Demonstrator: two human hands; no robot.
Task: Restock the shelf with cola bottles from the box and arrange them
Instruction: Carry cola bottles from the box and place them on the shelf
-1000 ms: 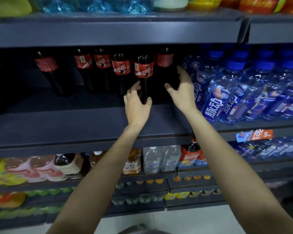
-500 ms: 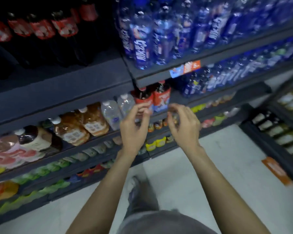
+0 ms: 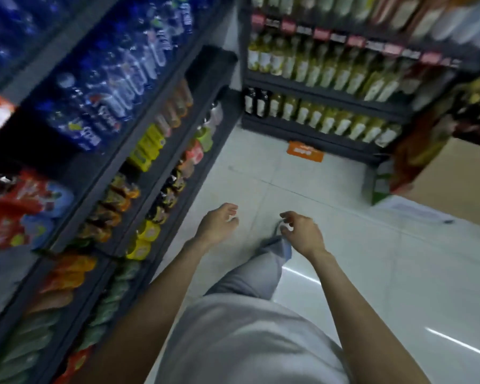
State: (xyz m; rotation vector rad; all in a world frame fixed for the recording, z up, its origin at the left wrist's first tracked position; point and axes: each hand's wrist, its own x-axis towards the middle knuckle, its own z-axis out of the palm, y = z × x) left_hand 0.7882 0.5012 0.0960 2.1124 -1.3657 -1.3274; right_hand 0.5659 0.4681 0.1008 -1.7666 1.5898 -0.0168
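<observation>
Two hands hang over the pale tiled floor (image 3: 358, 273), both empty. The left hand (image 3: 218, 224) has its fingers loosely curled and holds nothing; the right hand (image 3: 302, 234) is likewise slack, fingers half bent, gripping nothing. They are near each other but apart, above one grey trouser leg (image 3: 250, 275). Along the left runs one dark shelf unit (image 3: 150, 112) with blue bottles (image 3: 117, 87) on its upper tier and yellow, orange and green drinks lower down, too blurred to count. One second shelf unit (image 3: 324, 95) stands ahead with rows of pale yellow-green bottles. One cardboard box (image 3: 455, 184) sits at the right edge, well apart from both hands; no cola bottles can be made out
</observation>
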